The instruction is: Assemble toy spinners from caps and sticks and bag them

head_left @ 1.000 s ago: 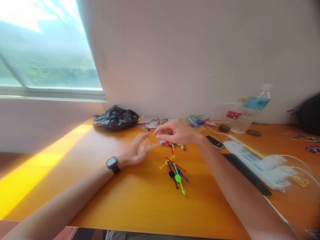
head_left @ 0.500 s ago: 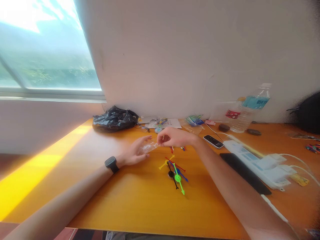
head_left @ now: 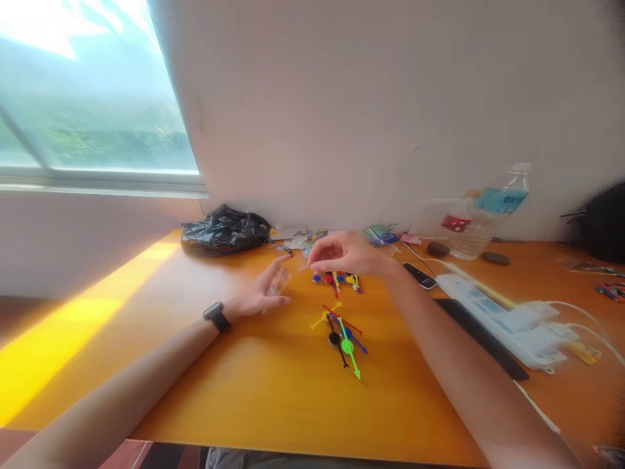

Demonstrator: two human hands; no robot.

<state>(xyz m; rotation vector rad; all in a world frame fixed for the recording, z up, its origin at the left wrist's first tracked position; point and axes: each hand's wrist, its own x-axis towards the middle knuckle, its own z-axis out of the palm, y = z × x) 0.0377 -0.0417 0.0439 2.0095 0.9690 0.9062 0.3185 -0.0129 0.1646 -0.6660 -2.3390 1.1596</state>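
Note:
My left hand (head_left: 263, 293) lies just above the orange desk (head_left: 273, 391) with its fingers stretched forward and a small clear plastic bag (head_left: 280, 281) against the palm. A black watch sits on that wrist. My right hand (head_left: 344, 255) hovers just right of it, fingertips pinched together near the bag's end; what they pinch is too small to make out. Under the right hand lies a small heap of coloured plastic pieces (head_left: 336, 280). Nearer to me, several coloured arrow-shaped pointers (head_left: 344, 335) lie crossed on the desk.
A black plastic bag (head_left: 224, 231) and glasses (head_left: 276, 246) lie by the wall. To the right are a water bottle (head_left: 483, 218), a small black remote (head_left: 420, 275), a white power strip (head_left: 508, 319) with cables, and a flat black slab (head_left: 481, 339).
My right hand came down to the clear bag with pinched fingers, then lifted off and back to the right. The bag now rests against my left palm, which has turned slightly upward.

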